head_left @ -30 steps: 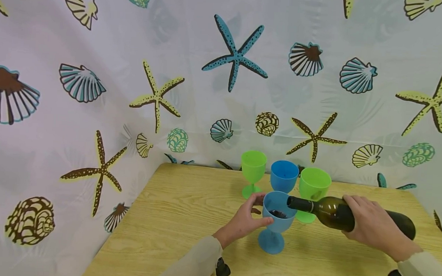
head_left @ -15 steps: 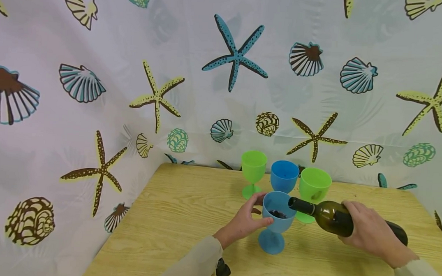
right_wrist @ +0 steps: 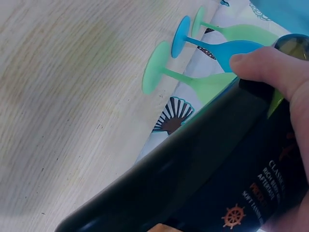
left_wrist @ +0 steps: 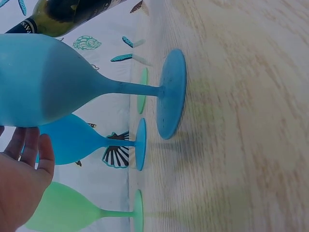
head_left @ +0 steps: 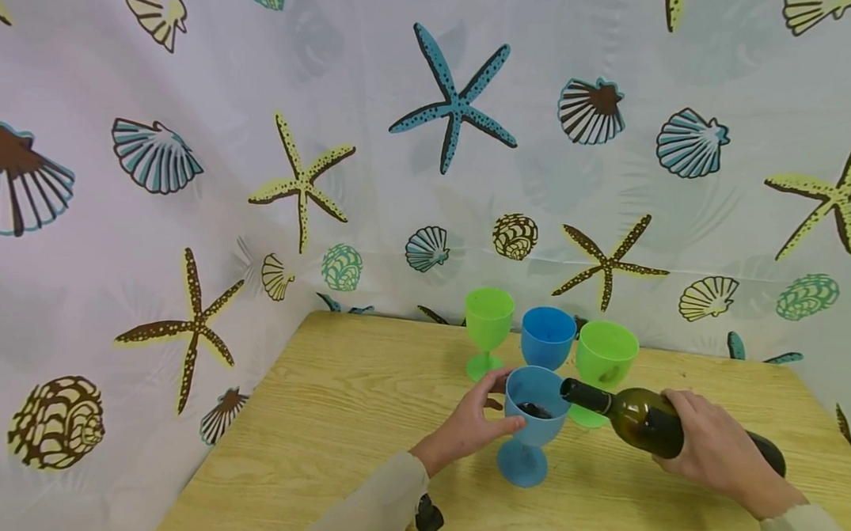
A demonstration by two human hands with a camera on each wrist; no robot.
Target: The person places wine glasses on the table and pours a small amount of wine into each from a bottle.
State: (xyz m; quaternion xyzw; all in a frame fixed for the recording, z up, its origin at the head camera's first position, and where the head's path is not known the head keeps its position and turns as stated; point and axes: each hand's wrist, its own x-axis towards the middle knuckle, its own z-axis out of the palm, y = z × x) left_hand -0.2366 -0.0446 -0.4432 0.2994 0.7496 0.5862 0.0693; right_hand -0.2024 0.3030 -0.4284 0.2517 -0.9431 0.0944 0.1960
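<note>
In the head view my left hand [head_left: 467, 427] holds the bowl of a light blue goblet [head_left: 535, 433], thumb in front and fingers on its far left side. The goblet stands upright on the table, with something dark, like liquid, inside it. My right hand [head_left: 717, 448] grips a dark green wine bottle [head_left: 647, 419] round its body. The bottle lies slanted in the air, its mouth at the goblet's right rim. No stream from the mouth is visible. A dark label with printed text [right_wrist: 270, 181] shows in the right wrist view.
Behind the held goblet stand a green goblet [head_left: 489, 320], a darker blue goblet [head_left: 547, 338] and another green goblet [head_left: 604, 356]. The wooden table [head_left: 349, 389] meets a curtain [head_left: 371, 215] printed with shells and starfish at the back and left.
The bottle's mouth has shifted slightly right, and its base and my right hand have swung a little left and down. My left hand and the goblet have stayed in place.
</note>
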